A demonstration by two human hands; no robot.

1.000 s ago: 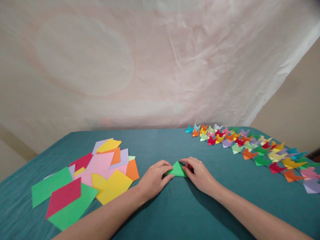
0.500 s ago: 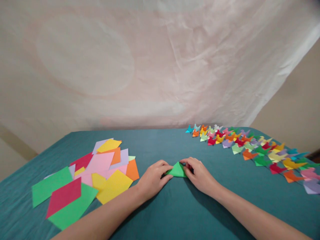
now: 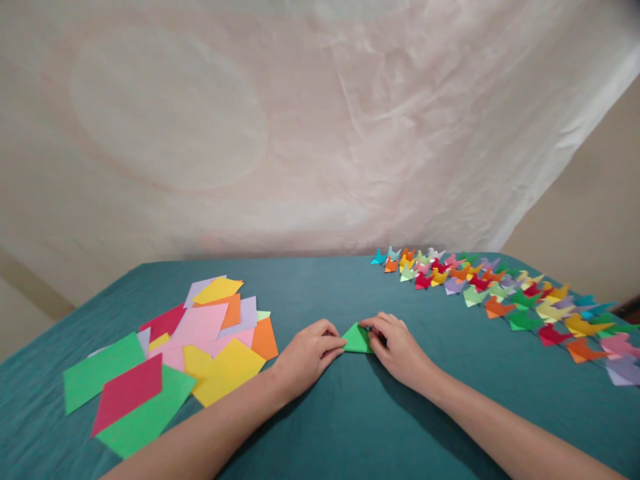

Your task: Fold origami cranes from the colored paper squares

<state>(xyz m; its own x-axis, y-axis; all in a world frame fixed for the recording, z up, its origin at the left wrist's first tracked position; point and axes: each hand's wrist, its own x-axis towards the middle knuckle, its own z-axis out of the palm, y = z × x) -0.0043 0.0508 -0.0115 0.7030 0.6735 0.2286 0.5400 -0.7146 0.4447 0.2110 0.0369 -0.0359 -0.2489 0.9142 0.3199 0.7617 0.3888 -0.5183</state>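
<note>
A green sheet of paper folded into a small triangle (image 3: pixel 357 340) lies on the table between my hands, its point facing away from me. My left hand (image 3: pixel 316 350) pinches the triangle's left corner between thumb and fingers. On the other side, my right hand (image 3: pixel 393 343) grips the right part, the index finger near the top point and the thumb lower down. The right corner is hidden behind those fingers.
Loose paper sheets in several colours, a yellow one (image 3: pixel 233 370) among them, overlap on the left of the teal cloth (image 3: pixel 320 427). Rows of folded paper birds, including an orange one (image 3: pixel 499 307), stand along the right. A pale sheet (image 3: pixel 300 133) hangs behind.
My left thumb and fingers have closed together at the triangle's left corner, leaving more of it showing. My right hand has hardly moved.
</note>
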